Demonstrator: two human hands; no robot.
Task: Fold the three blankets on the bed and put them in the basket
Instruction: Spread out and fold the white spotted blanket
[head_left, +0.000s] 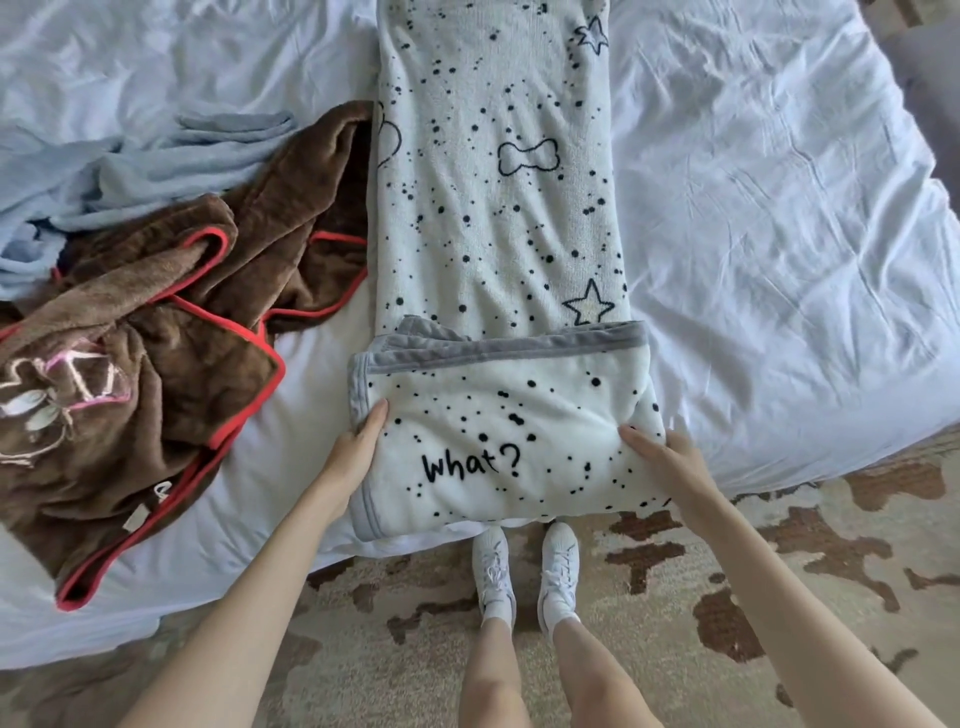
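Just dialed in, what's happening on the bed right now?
A person is folding the white spotted blanket, laid in a long strip down the bed. The left hand and right hand hold the near end, turned up over the strip. The brown blanket and pale blue blanket lie unfolded to the left. No basket is in view.

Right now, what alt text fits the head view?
Two hands, left hand and right hand, fold the near end of a long spotted white blanket on a bed. A crumpled brown blanket lies to its left.
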